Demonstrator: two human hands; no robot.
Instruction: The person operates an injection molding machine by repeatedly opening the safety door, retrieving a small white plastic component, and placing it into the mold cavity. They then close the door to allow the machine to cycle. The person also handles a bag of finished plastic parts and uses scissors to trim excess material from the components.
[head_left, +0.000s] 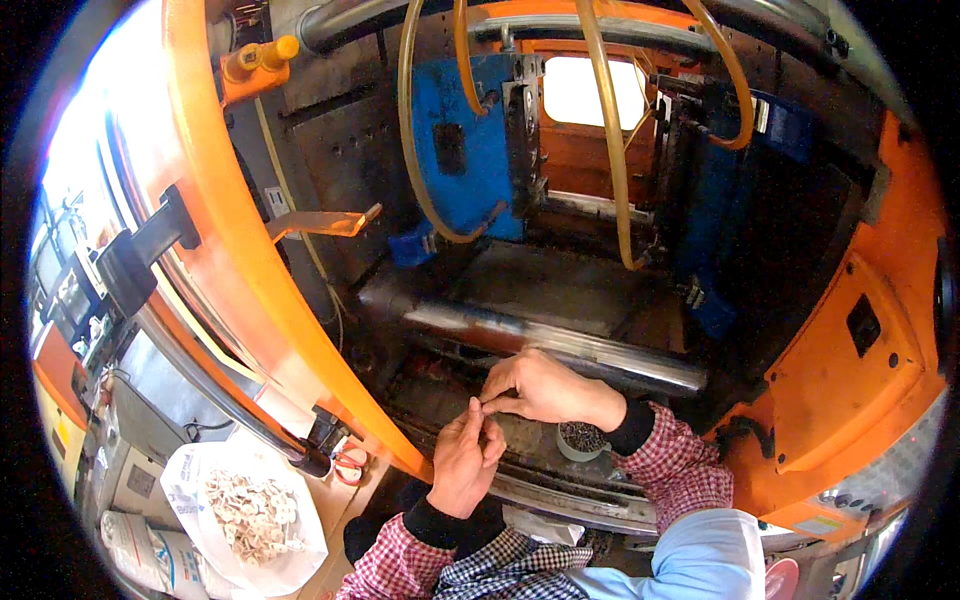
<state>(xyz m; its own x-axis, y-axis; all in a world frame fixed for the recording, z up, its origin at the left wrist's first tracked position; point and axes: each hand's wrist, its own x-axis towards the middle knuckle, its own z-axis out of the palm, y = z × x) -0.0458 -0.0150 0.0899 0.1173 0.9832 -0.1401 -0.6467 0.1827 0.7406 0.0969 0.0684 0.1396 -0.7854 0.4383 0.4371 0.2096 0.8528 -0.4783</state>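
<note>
Nearest, at lower left, a white plastic bag full of small pale pieces sits on the worktop. The left hand and right hand meet at the fingertips, fingers bent and nearly closed; whether they pinch something tiny, I cannot tell. A cup of dark granules stands just beside the right wrist. Beyond lie a shiny metal bar, then a blue plate behind hanging hoses.

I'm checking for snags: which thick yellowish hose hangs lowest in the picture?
The hose crossing in front of the bright window; its bottom bend dips below the other three thick hoses.
</note>
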